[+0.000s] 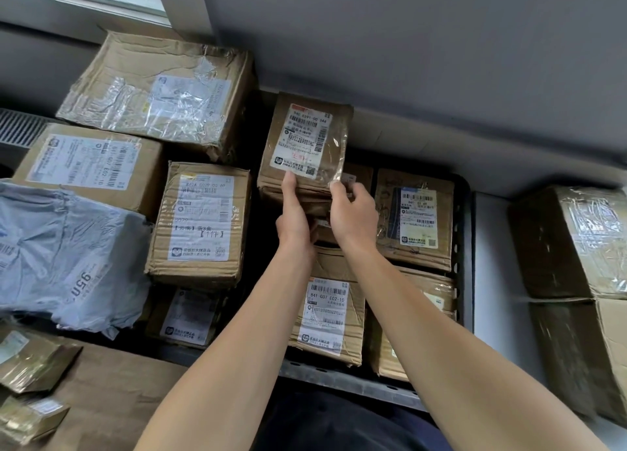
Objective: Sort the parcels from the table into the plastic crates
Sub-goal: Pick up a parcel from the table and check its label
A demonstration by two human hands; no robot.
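Holding the small cardboard parcel (305,145) over the packed crate (464,247), your left grip (293,214) and right grip (353,213) pinch its near edge; it looks light and stiff, so support its underside

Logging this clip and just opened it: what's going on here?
A person holds a small cardboard parcel by its near edge, left hand and right hand both gripping it. It is over a dark plastic crate that already holds several boxes. More parcels, including a grey mailer bag, lie to the left.
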